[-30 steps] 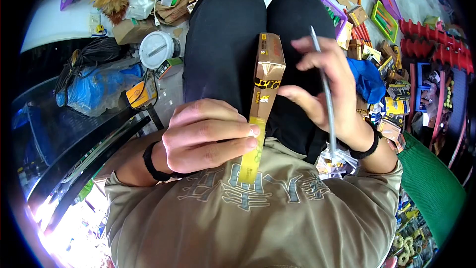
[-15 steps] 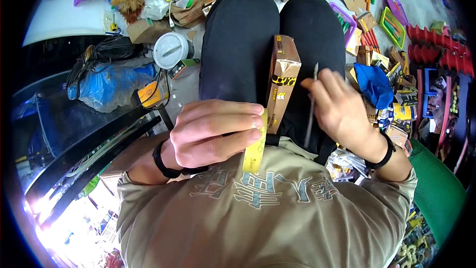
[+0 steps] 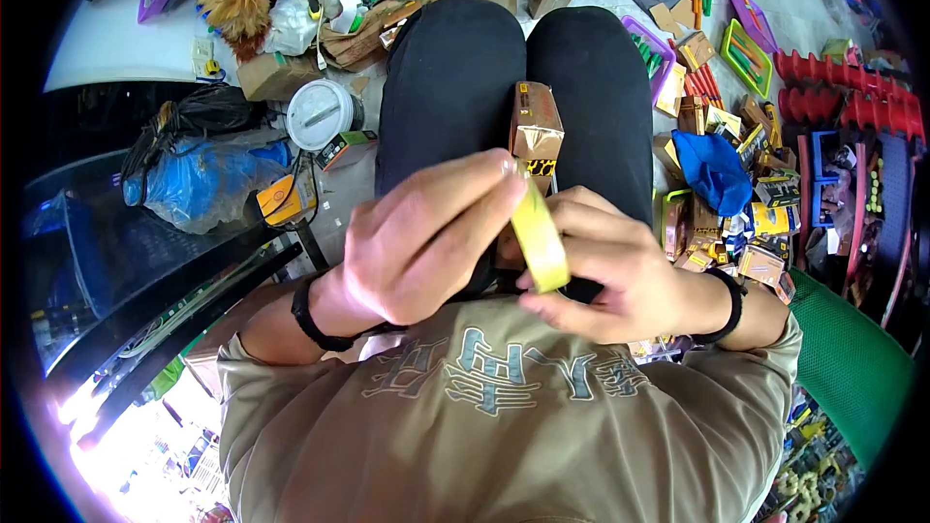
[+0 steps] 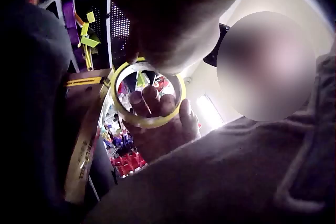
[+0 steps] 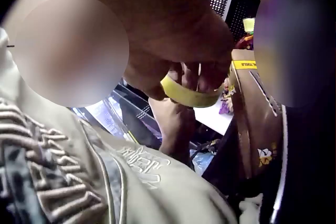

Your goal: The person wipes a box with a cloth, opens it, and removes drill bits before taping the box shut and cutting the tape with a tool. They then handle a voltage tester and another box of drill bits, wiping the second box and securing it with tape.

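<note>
A roll of yellow tape is held on edge in front of the chest. My left hand pinches its upper end with the fingertips. My right hand grips the lower end, thumb near the bottom edge. Through the ring of tape, the left wrist view shows curled fingertips. The thin grey rod seen earlier in the right hand is hidden in the head view. A tall brown carton with a yellow-and-black patterned band stands between the thighs, just beyond the hands.
At left are a white lidded tub and a blue plastic bag. Small cartons, a blue cloth and a green tray lie at right, with red racks farther off. Green mesh is beside the right elbow.
My right hand has come in from the right and taken hold of the tape roll. My left hand has raised its end slightly, and the rod has gone from sight in the head view.
</note>
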A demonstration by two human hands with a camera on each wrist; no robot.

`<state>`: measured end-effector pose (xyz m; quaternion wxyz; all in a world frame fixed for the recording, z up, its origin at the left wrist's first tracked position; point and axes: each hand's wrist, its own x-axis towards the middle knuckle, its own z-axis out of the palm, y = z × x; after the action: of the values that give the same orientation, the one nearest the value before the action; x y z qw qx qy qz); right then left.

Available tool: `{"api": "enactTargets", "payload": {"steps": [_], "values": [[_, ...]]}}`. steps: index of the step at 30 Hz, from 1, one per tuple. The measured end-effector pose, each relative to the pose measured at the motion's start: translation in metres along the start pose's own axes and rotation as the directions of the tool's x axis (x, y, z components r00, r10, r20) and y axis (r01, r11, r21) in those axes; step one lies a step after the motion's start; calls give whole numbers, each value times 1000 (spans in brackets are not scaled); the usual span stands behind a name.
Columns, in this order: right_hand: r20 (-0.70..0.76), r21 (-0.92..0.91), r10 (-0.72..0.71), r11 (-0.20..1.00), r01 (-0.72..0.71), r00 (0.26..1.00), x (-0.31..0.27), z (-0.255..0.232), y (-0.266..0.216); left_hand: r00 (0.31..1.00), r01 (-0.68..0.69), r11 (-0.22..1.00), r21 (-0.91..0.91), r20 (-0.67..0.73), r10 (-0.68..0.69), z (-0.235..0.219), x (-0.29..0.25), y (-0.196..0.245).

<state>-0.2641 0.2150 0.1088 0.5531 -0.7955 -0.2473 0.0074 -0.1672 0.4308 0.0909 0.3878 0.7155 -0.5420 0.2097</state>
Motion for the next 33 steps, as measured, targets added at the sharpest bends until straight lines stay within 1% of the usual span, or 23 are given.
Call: {"api": "enactTargets", "payload": {"steps": [1, 2, 3, 4, 5, 6, 7, 8, 10, 11, 12, 13, 14, 15, 17, 18, 21, 22, 23, 27, 29, 31, 33], "values": [[-14, 58, -14, 998, 15, 1000, 1, -2, 3, 993, 111, 994, -14, 29, -110, -3, 2, 3], [-58, 172, -22, 985, 32, 998, 5, -8, 1, 995, 97, 995, 3, 22, -97, -5, 4, 1], [-78, 159, -20, 987, 33, 997, 9, -15, 1, 996, 82, 996, 21, 15, -83, -6, 8, -4], [-74, 159, 41, 987, -29, 996, 9, -25, -1, 996, 92, 995, 42, 15, -92, -10, 14, -5], [-70, 159, 104, 983, -92, 992, 9, -36, -4, 983, 179, 984, 11, 34, -179, -14, 17, -1], [-20, 85, 82, 993, -80, 996, 16, -46, -6, 960, 277, 960, -39, 57, -275, -16, 22, 3], [123, -152, 9, 988, 9, 992, 26, -64, -13, 927, 371, 924, -86, 84, -365, -18, 25, 7], [139, -181, 18, 983, 7, 990, 30, -67, -20, 928, 370, 925, -86, 84, -363, -20, 27, 9], [181, -288, 16, 957, 38, 983, 33, -69, -28, 844, 535, 823, -192, 175, -507, -22, 29, 15], [211, -363, 6, 929, 73, 977, 33, -69, -31, 844, 534, 824, -191, 174, -507, -24, 30, 17], [216, -402, -64, 903, 148, 974, 33, -68, -29, 808, 582, 797, -158, 221, -546, -26, 30, 20], [218, -402, -64, 903, 149, 974, 34, -70, -30, 766, 629, 767, -124, 268, -585, -27, 31, 22], [252, -399, -117, 892, 213, 961, 36, -73, -31, 714, 657, 753, -30, 345, -610, -32, 29, 22], [287, -395, -170, 876, 278, 943, 38, -77, -33, 714, 659, 751, -31, 341, -612, -34, 27, 19], [323, -455, -209, 821, 345, 923, 38, -81, -39, 783, 592, 747, -304, 438, -443, -32, 24, 9], [342, -456, -214, 814, 361, 915, 38, -82, -42, 837, 513, 772, -376, 418, -352, -28, 22, 3], [361, -454, -285, 778, 434, 888, 34, -80, -43, 862, 484, 732, -479, 405, -304, -20, 12, 1], [342, -453, -296, 780, 433, 892, 31, -77, -43, 844, 524, 677, -517, 421, -332, -20, 13, 4], [323, -452, -307, 781, 430, 896, 30, -75, -42, 844, 525, 677, -517, 419, -334, -20, 12, 4], [363, -447, -292, 778, 441, 885, 30, -76, -38, 812, 581, 587, -563, 446, -375, -13, 1, 7], [413, -500, -203, 764, 408, 888, 34, -81, -38, 728, 685, 495, -535, 515, -452, -9, -4, 11], [444, -561, -166, 715, 418, 880, 45, -85, -39, 748, 663, 467, -585, 491, -447, 1, -9, 15], [444, -628, -157, 648, 431, 882, 59, -88, -38, 645, 732, 261, -629, 517, -563, 11, -15, 24]]}}
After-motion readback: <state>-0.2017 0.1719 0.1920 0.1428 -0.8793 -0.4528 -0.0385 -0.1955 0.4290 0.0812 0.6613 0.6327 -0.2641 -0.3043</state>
